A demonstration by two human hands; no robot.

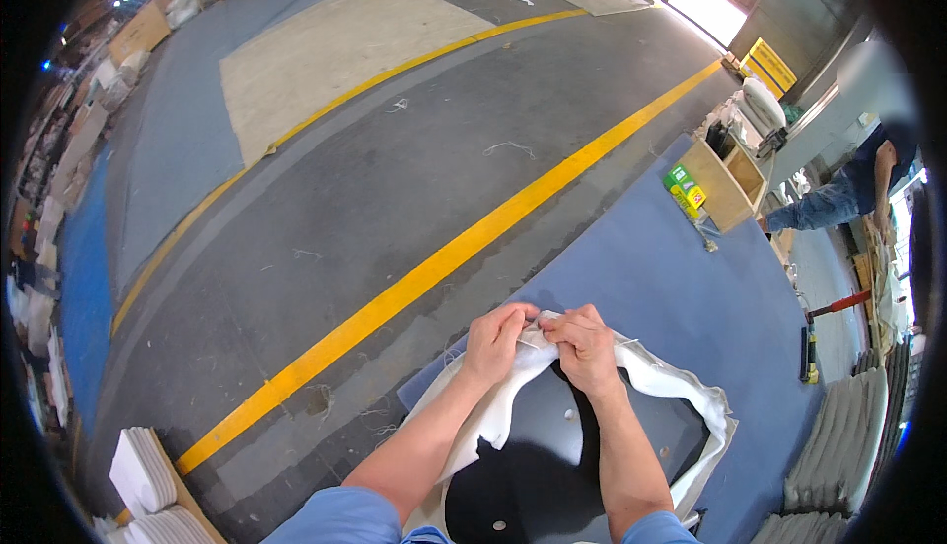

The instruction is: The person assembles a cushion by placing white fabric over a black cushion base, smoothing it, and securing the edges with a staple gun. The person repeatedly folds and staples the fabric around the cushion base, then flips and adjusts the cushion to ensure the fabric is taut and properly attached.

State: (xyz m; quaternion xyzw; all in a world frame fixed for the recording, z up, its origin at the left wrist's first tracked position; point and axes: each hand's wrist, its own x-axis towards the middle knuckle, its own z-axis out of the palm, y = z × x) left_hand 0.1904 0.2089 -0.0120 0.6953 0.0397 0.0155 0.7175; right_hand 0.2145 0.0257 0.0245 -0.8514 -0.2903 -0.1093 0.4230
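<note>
A dark panel (528, 490) with several small holes lies in front of me on the blue tabletop (631, 258). White padded fabric (681, 386) wraps around its rim, loose and crumpled along the edge. At the panel's far edge my left hand (493, 342) has its fingers closed in a pinch on the fabric. Right beside it, my right hand (584, 349) also pinches the fabric, thumb and fingers pressed together. The two hands nearly meet. My right forearm crosses over the panel and hides part of it.
A wooden box (722, 184) and a green and yellow packet (684, 189) stand at the table's far right. A red-handled tool (838, 304) lies farther right, above stacked pale pads (838, 440). White pads (143, 470) are piled lower left. Another person (853, 184) stands at the right.
</note>
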